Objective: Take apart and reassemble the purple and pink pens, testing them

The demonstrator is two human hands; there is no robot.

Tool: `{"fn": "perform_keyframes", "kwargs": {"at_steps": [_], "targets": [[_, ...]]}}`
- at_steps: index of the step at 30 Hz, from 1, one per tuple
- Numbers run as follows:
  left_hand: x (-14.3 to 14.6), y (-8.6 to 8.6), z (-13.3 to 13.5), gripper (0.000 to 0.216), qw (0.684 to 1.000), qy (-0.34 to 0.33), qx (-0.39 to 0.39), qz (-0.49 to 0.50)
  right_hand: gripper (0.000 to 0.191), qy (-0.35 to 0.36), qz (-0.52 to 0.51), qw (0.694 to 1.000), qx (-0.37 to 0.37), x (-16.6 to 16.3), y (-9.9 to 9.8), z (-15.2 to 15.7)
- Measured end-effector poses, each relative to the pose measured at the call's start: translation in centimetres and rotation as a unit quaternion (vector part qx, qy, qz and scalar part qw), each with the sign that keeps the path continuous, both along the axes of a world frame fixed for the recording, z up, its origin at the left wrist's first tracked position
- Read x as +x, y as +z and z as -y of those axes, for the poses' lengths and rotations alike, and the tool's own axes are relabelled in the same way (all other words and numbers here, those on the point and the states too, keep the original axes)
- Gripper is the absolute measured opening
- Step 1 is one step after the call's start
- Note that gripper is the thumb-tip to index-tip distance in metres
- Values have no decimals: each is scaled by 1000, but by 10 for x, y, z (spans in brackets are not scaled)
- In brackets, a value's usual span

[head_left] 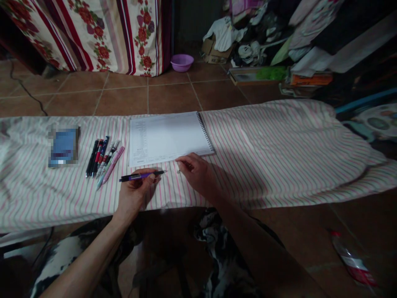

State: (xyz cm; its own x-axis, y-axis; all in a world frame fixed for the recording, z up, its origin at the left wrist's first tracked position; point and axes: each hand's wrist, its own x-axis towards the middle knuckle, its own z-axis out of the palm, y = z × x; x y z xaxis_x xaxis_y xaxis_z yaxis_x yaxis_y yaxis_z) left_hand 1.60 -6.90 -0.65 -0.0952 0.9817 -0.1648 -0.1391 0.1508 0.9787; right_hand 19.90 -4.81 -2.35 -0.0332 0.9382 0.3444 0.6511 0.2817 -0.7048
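Observation:
My left hand [134, 191] is closed around a purple pen [141, 176] with dark ends. The pen lies almost level, its thin tip pointing right, just below the notebook. Close to that tip, my right hand [197, 174] is curled with thumb and fingers pinched together at the notebook's lower edge. A tiny object [178, 171] shows by its fingertips, too small to name; whether the fingers grip it is unclear. Above both hands lies a spiral notebook [173, 134], open to a mostly blank white page with printed margins and its coil on the right.
Several pens [104, 159] lie left of the notebook, beside a blurred phone-like object [63, 147]. A striped cloth [263, 157] covers the surface. Beyond it, a purple basin [182, 63] and a cardboard box [215, 51] stand on the tiles. A bottle [353, 260] lies at lower right.

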Motion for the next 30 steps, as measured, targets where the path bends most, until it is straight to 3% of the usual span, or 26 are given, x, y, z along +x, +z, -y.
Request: {"fn": "perform_keyframes", "kwargs": {"at_steps": [5,20,30], "targets": [[-4,2,-2,21,998,16,36,-41,12,0,-6,1000,3,-1,3,0],[-4,4,0,20,995,37,43,-84,14,-5,-9,1000,24,-1,2,0],[-6,0,-2,25,996,62,41,-51,14,-6,-6,1000,18,1,-2,0]]}}
